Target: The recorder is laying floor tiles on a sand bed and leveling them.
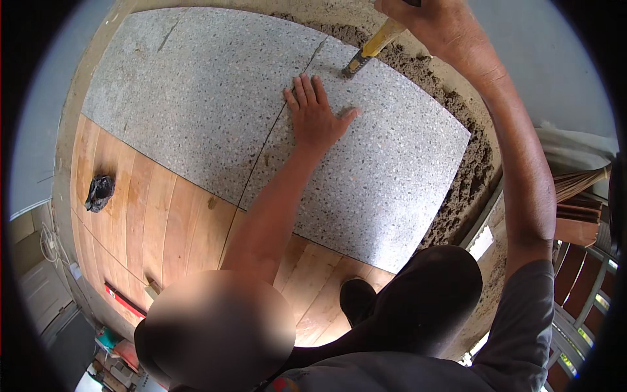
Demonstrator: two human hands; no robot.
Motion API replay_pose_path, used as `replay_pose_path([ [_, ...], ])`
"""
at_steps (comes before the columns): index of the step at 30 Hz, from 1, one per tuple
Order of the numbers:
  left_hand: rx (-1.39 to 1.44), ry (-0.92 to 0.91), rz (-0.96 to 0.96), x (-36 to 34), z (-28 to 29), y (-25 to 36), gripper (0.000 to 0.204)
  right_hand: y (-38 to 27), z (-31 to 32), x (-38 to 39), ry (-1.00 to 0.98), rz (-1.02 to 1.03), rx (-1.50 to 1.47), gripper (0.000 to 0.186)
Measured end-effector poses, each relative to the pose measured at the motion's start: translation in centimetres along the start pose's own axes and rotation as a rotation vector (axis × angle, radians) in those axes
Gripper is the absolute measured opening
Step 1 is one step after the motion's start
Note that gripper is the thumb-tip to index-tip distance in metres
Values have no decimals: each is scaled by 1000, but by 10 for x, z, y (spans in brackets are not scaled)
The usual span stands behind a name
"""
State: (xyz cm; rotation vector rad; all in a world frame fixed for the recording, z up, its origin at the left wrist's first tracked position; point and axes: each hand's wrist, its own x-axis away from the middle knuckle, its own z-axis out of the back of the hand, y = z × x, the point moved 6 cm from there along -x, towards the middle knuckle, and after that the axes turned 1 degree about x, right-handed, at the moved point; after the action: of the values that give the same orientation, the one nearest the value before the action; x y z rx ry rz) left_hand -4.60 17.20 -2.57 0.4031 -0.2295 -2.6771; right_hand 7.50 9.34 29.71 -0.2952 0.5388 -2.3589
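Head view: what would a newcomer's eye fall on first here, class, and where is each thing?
The large speckled grey slabs across the upper middle would likely draw the eye first, with the left hand spread flat at their seam. Next comes the yellow-and-black tool in the right hand, top right of centre. Wooden planks show lower left, dark crumbly material along the slabs' right side.

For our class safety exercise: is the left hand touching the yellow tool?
Apart: the head view shows speckled slab surface between the left hand and the yellow tool.
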Motion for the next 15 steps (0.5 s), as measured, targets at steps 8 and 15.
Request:
replay_pose_path([
  [8, 7, -39, -6, -1, 1, 2, 127, -5, -2, -7, -47, 20, -5, 39],
  [15, -6, -52, 1, -1, 1, 2, 126, -2, 3, -10, -2, 5, -12, 48],
])
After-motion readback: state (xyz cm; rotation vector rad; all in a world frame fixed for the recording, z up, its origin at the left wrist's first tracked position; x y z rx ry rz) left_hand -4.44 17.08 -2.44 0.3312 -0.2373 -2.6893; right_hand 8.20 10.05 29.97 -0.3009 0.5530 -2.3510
